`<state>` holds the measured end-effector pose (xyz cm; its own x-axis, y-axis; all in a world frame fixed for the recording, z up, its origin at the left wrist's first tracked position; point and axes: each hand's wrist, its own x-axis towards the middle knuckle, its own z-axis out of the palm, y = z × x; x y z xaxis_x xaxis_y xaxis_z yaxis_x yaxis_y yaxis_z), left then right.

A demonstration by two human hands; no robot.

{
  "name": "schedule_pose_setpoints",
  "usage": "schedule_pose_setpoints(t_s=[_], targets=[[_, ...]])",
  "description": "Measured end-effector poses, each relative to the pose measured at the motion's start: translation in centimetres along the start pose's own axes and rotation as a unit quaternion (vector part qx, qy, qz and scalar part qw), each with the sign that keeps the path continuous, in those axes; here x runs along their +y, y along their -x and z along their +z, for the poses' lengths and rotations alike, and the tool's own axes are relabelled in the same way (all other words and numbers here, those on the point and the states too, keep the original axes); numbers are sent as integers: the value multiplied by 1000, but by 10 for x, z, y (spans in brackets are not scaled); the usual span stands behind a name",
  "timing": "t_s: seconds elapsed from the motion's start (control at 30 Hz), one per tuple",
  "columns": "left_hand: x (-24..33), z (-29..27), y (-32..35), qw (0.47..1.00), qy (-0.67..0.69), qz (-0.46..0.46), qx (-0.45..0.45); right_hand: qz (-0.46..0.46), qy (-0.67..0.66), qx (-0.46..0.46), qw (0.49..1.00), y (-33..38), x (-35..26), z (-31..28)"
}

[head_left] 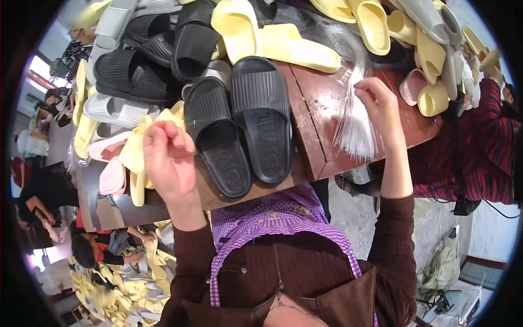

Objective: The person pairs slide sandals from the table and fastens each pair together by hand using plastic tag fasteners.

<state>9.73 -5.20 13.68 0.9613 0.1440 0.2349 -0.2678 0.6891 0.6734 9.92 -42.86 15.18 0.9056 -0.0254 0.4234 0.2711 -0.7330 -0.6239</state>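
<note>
A pair of black ribbed slides, the left slide [218, 136] and the right slide [261, 120], lies side by side in front of me, toes away. My left hand [171, 161] is raised just left of them, its fingers loosely bent and nothing visible in it. To the right, my right hand [379, 103] hovers by a bundle of thin clear plastic strands [354, 128] spread on the brown table [308, 103]. Its thumb and forefinger come together in a pinch; anything between them is too fine to make out.
Black slides [131, 76], yellow slides [237, 30] and grey ones [111, 109] are heaped along the far side. Pink slides [113, 177] lie left. A person in a red and black striped top [463, 147] is at right. More slides [109, 294] pile up lower left, near another person [106, 248].
</note>
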Motion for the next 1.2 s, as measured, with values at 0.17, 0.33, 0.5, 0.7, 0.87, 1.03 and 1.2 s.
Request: schedule_pose_setpoints(t_s=[0.17,0.33,0.5,0.7,0.87,1.03,1.2], targets=[[-16,-6,29,997,-27,-22,69,-9,-133,-157,979,37,-64,23],[-10,-18,44,980,-64,-186,19,-71,-139,-175,972,32,-87,28],[-18,-32,57,955,-9,-295,2,-80,-143,-191,968,26,-88,46],[-23,-16,60,966,-10,-255,41,-79,-158,-223,959,33,-92,53],[-8,-16,52,996,21,-82,39,-96,-235,-257,932,54,-99,48],[-9,-11,71,1000,13,-2,13,-99,-432,-351,825,85,-114,95],[-29,-16,113,991,-90,-65,-72,224,-602,-212,736,74,-119,123]])
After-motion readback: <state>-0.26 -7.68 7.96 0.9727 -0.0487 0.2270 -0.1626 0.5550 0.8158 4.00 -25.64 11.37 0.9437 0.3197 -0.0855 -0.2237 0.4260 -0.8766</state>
